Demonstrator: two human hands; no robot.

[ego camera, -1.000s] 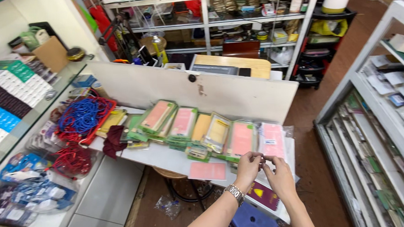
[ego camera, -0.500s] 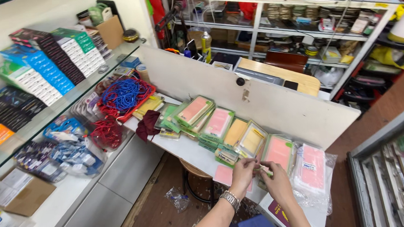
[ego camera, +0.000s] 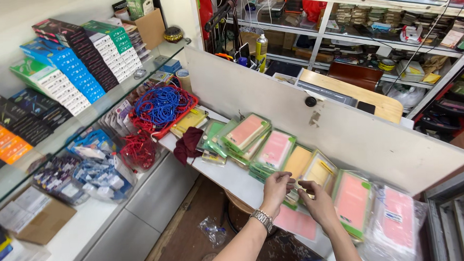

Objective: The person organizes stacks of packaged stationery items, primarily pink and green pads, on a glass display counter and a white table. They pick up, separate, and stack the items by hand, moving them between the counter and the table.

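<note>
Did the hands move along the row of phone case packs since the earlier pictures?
Cannot tell. The hands stay over the packs near the shelf's front edge; the camera itself swung.

Row of flat clear packets with pink and yellow inserts and green edges fanned along the white surface, blue, green and black boxes stacked on the glass shelf, orange boxes at far left, brown carton behind

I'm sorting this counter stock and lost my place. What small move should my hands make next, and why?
Probably lift the yellow packet clear of the row: both the left hand and right hand already pinch at its near edge, and it overlaps neighbouring packets.
</note>
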